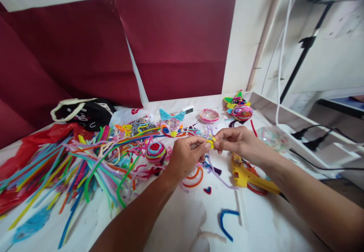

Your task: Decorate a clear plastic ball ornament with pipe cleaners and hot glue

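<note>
My left hand (186,155) and my right hand (241,142) meet above the table, fingertips pinched on a small yellow coil of pipe cleaner (211,142). Part of the coil is hidden by the fingers. A lilac pipe cleaner (217,176) trails on the table below the hands. Close by lie a small red and blue heart (207,190) and an orange curved pipe cleaner (199,181). Behind my hands stands a clear ball with turquoise pipe-cleaner ears (172,121). A striped coiled ball (155,152) sits left of my left hand.
A large heap of pipe cleaners (93,161) spreads over the left side. Below my right forearm lies a yellow glue gun (247,176). A blue bent pipe cleaner (223,225) is in front. Farther back are a clear bowl (209,116), decorated figures (239,107) and black plugs (313,142).
</note>
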